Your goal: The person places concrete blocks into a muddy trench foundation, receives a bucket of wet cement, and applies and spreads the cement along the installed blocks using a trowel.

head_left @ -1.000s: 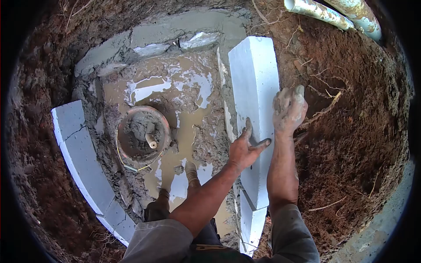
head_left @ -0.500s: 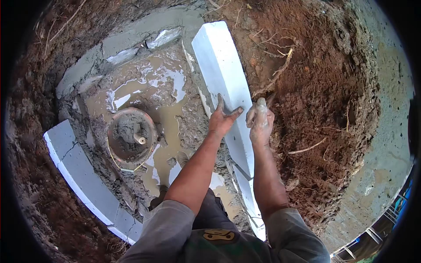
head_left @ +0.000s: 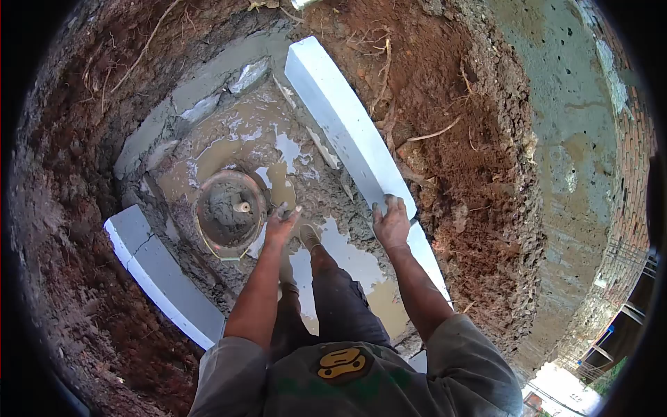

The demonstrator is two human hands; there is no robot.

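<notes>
My right hand (head_left: 392, 224) rests against the lower end of a long white block wall (head_left: 351, 132), its fingers apart on the inner edge beside a joint. Over the muddy water (head_left: 278, 184), my left hand (head_left: 281, 224) is held with spread fingers and nothing in it. Just left of that hand sits a round bucket (head_left: 260, 208) with grey mortar and a tool handle (head_left: 242, 207) inside. A curved, cracked white block wall (head_left: 167, 274) stands at the lower left.
Grey mortar (head_left: 201, 80) covers the far wall. Reddish soil (head_left: 479, 208) with roots lies to the right, and a concrete strip (head_left: 570, 174) runs beyond it. My feet and legs (head_left: 340, 299) stand in the puddle.
My left hand has left the white block and moved left over the water. My right hand has come from the outer soil side onto the block's lower end. The view has shifted.
</notes>
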